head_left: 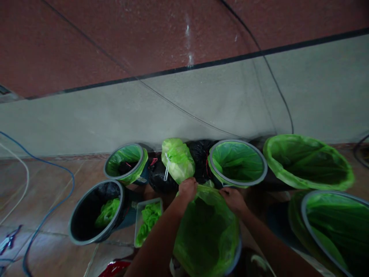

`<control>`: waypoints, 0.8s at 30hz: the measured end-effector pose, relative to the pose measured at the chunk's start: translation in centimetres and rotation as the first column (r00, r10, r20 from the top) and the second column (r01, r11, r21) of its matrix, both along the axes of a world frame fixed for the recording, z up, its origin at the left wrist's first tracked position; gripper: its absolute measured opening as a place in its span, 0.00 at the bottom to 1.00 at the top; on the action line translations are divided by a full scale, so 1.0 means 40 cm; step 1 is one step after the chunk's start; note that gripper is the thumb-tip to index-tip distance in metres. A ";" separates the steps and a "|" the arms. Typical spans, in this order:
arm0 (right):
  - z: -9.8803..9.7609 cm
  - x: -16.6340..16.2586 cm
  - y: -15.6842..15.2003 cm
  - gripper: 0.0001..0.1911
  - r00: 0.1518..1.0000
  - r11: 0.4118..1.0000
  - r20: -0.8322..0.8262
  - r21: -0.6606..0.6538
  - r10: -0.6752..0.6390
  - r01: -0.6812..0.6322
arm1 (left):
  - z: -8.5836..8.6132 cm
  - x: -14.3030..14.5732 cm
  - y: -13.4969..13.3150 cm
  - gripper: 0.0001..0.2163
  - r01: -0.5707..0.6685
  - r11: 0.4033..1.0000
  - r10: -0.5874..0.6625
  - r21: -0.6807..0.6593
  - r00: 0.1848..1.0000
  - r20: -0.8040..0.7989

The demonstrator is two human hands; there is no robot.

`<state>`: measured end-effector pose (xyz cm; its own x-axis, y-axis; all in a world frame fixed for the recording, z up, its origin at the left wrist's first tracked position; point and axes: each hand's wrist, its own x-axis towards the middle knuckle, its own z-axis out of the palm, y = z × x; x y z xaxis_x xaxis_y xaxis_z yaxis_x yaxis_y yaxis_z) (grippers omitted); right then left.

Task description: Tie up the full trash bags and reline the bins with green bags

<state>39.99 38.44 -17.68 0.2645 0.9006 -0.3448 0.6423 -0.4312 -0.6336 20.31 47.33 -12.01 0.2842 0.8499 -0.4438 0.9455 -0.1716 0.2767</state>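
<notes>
A green plastic bin liner [206, 234] spreads over a round bin [236, 256] close in front of me, its mouth facing up. My left hand [188, 188] is closed on the liner's far edge, left of centre. On the same edge, further right, my right hand [233, 198] grips the plastic too. Just beyond my left hand sits a tied light green bag [178, 159] with white strings, resting among black tied bags [161, 175]. The lower part of the bin is mostly hidden by the liner.
Green-lined bins [238, 161] stand along the wall and at right. A black-lined bin [96, 211] at left holds crumpled green plastic. Beside it, a clear tub [138, 223] contains more green plastic. A blue hose [65, 196] and pliers-like tool [10, 239] lie on the tiles.
</notes>
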 end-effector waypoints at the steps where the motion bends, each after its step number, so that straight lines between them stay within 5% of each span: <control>1: -0.003 0.002 0.004 0.18 1.000 1.000 -0.022 -0.021 0.006 -0.006 | -0.003 0.002 0.004 0.15 -0.030 0.999 0.030 -0.018 1.000 -0.008; 8: -0.011 0.021 0.005 0.16 0.991 0.993 -0.132 -0.113 -0.030 0.015 | -0.026 -0.004 0.024 0.13 -0.160 0.983 0.162 -0.093 0.987 0.010; 15: -0.017 0.042 -0.044 0.16 0.984 0.996 -0.156 -0.004 -0.083 0.084 | -0.015 -0.109 0.010 0.13 -0.122 0.989 0.128 -0.079 0.988 0.086; 24: -0.034 0.060 -0.099 0.15 0.967 0.985 -0.201 -0.110 -0.153 0.133 | -0.039 -0.193 -0.054 0.11 -0.286 0.957 0.291 -0.052 0.938 0.189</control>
